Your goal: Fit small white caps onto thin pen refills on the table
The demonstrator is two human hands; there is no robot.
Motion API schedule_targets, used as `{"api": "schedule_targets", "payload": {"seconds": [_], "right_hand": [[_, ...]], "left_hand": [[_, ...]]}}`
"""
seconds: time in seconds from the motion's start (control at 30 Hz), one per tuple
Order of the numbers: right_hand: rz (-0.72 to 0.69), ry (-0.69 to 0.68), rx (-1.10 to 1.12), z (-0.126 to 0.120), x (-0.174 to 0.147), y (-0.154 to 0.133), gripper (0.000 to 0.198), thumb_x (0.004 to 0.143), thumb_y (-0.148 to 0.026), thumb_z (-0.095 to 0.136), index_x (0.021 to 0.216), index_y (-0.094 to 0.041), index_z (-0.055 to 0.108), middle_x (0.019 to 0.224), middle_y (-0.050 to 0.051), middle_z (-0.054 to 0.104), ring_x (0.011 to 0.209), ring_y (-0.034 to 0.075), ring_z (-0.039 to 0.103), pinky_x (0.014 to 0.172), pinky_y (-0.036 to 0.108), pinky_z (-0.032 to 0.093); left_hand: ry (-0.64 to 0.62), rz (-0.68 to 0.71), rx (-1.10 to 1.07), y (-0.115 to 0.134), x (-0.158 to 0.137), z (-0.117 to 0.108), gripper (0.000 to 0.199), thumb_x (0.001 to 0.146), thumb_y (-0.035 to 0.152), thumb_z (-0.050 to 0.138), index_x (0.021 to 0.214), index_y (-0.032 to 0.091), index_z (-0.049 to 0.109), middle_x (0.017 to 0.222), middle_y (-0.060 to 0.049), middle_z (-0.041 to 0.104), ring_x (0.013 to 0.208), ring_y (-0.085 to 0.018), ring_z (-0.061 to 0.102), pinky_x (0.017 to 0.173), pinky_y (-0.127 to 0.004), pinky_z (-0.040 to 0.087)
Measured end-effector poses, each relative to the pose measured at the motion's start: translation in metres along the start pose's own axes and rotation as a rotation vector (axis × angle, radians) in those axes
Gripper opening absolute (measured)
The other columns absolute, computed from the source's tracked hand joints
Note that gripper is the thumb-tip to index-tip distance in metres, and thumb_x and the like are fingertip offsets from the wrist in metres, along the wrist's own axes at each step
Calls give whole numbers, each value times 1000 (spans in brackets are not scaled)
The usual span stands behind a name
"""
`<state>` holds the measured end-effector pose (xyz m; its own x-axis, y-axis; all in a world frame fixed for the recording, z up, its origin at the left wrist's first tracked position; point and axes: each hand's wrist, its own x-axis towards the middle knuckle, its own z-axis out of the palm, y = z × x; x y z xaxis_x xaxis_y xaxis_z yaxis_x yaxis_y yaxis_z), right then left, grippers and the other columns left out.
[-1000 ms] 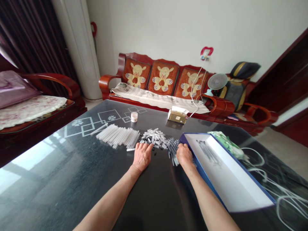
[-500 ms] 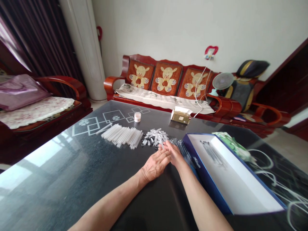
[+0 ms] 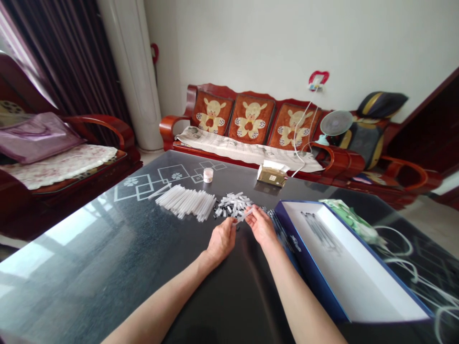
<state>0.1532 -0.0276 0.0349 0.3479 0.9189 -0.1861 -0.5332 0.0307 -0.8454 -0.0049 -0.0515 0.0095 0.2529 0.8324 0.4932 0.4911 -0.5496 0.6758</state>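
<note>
Between my two hands runs a slim translucent pen barrel [image 3: 242, 218]. My left hand [image 3: 221, 241] is closed around its lower left end, the thumb and fingers hiding that part. The fingers of my right hand [image 3: 261, 224] pinch its upper right end; whether a separate cap is there I cannot tell. Just beyond the hands lies a heap of short white pen caps [image 3: 234, 203] mixed with small black pieces [image 3: 219, 210]. Left of the heap, many translucent pen barrels [image 3: 186, 201] are laid side by side. Thin dark pen refills [image 3: 278, 224] lie beside my right hand.
A blue box [image 3: 353, 272] with a white inside stands on the right and holds several pens [image 3: 319, 227]. Behind are a small round tub [image 3: 208, 175] and a tissue pack [image 3: 272, 173]. Green packaging [image 3: 353, 220] and white cables [image 3: 405, 267] lie beyond the box.
My hands were together, the left over the right; now they are apart with the barrel showing between them. My left hand has moved left and closed. The view has shifted slightly.
</note>
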Motion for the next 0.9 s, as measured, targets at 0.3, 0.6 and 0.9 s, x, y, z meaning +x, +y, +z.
{"api": "schedule_targets", "payload": {"seconds": [0.3, 0.6, 0.9], "right_hand": [[9, -184, -33, 5, -15, 11, 34, 66, -32, 76, 95, -21, 64, 88, 3, 74, 83, 19, 69, 62, 26, 54], [43, -119, -50, 11, -23, 23, 32, 72, -42, 70, 95, -20, 64, 93, 5, 75, 81, 19, 70, 65, 29, 54], [-46, 109, 25, 26, -30, 39, 35, 61, -43, 77, 83, -19, 65, 80, 4, 75, 69, 17, 68, 61, 27, 53]], "left_hand": [[-480, -646, -827, 12, 25, -9, 35, 87, 48, 49, 85, 15, 60, 56, 4, 57, 38, -6, 43, 40, -18, 32], [-247, -572, -493, 14, 29, -5, 30, 89, 41, 51, 73, 17, 58, 58, 2, 58, 45, -8, 52, 47, -19, 38], [-215, -161, 468, 26, 19, 7, 26, 96, 25, 41, 108, 17, 63, 98, -11, 66, 83, -22, 67, 66, -27, 48]]}}
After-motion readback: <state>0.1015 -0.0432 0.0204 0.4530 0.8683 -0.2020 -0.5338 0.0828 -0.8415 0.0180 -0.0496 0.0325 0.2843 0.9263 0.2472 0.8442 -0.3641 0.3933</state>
